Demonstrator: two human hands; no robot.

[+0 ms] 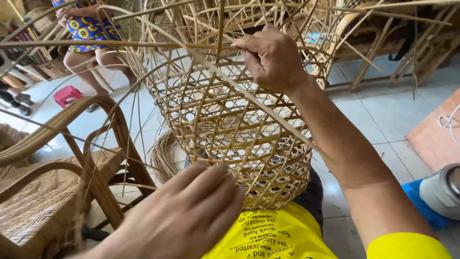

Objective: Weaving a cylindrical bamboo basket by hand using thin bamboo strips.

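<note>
The half-woven cane basket sat on the person's lap, open end away. The right hand was up top w/ fingers pinched shut on a long cane strip. The left hand lay flat on the basket's near end, fingers loose, holding nothing. Loose strips stuck out all around. A cane chair stood just to the left. Another person sat far back by a pink stool.
</note>
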